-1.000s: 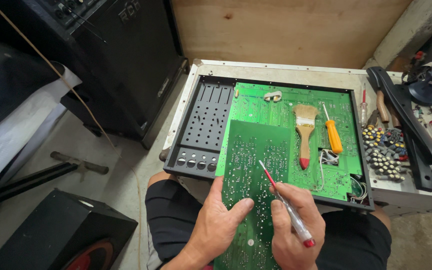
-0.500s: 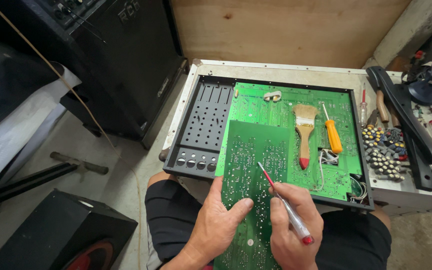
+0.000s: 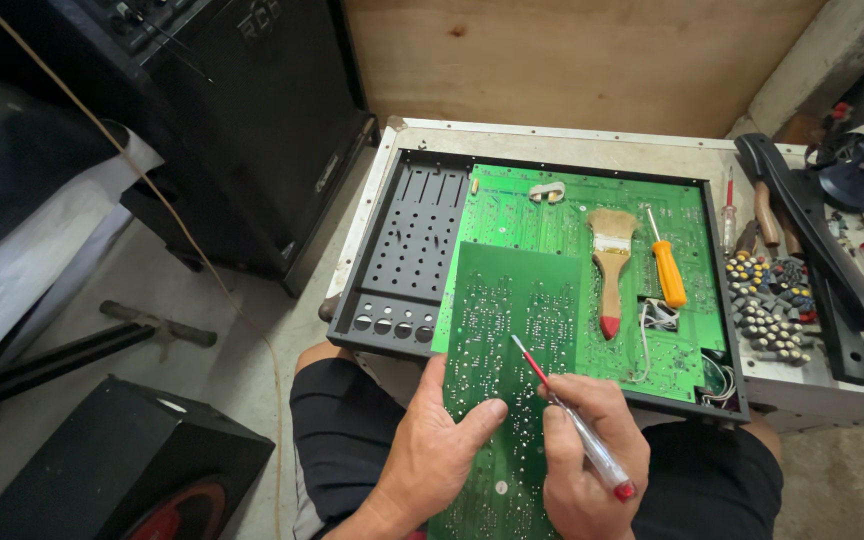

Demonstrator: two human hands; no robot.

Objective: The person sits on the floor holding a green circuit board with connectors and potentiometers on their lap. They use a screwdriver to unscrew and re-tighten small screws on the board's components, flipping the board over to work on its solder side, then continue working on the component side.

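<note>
A long green circuit board (image 3: 512, 330) lies tilted over my lap and over the open black chassis (image 3: 402, 250). My left hand (image 3: 432, 455) grips its lower left edge, thumb on top of the board. My right hand (image 3: 592, 465) holds a thin red-tipped tool with a clear handle (image 3: 567, 410) like a pen. Its tip touches the board's solder side near the middle. A second, larger green board (image 3: 562, 215) sits inside the chassis beneath.
On the larger board lie a wooden paintbrush (image 3: 610, 268) and an orange-handled screwdriver (image 3: 667, 270). Several coloured knobs (image 3: 767, 305), more screwdrivers and a black bar (image 3: 812, 240) lie to the right. A black speaker cabinet (image 3: 252, 130) stands left, another (image 3: 122, 470) on the floor.
</note>
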